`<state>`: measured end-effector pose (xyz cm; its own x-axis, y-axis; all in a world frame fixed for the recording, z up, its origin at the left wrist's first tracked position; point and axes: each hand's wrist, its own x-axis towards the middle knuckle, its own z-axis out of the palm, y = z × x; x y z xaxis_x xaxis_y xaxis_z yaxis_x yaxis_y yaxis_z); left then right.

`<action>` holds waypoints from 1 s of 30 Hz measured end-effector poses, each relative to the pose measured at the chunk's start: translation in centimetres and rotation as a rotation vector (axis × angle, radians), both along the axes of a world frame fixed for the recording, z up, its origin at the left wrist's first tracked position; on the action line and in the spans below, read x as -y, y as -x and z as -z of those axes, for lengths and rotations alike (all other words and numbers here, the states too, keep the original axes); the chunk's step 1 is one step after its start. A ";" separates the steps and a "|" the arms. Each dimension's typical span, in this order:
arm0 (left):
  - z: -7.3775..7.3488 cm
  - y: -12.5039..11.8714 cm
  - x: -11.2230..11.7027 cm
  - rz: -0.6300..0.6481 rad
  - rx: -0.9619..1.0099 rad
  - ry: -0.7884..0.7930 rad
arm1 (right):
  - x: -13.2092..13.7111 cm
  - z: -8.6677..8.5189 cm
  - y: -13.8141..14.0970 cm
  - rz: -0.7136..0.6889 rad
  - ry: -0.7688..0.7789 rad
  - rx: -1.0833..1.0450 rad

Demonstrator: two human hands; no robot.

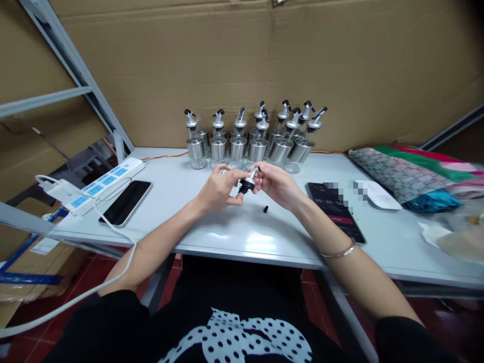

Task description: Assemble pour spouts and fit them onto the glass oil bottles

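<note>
Both hands meet above the middle of the table around one pour spout [247, 184], silver on top with a black ribbed stopper. My left hand [223, 187] is closed on the spout's body from the left, thumb on top. From the other side, my right hand [278, 184] pinches the spout's tip, where a bit of black shows between the fingers. A small black cap [265, 208] lies on the table just below the hands. Behind them stand several glass oil bottles [258, 149] with steel sleeves, each seen top fitted with a silver and black spout.
On the left are a white power strip [108, 184] with a cable and a dark phone [126, 203]. To the right lie a phone showing a timer [335, 212], a white flat object [378, 195] and a patterned fabric bundle [419, 174]. A cardboard wall [227, 60] rises behind.
</note>
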<state>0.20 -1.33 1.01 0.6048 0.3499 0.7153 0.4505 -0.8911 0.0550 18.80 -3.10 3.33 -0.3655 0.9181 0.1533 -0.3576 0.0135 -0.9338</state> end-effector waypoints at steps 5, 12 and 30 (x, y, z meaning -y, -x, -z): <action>-0.1 0.0 0.1 0.007 0.050 -0.032 | 0.0 -0.1 0.0 -0.017 -0.006 0.017; -0.3 0.0 0.1 -0.024 0.029 0.011 | 0.0 0.1 0.0 -0.024 -0.002 0.015; -0.6 0.2 0.1 -0.061 -0.002 0.036 | 0.0 0.4 0.1 -0.085 0.035 -0.008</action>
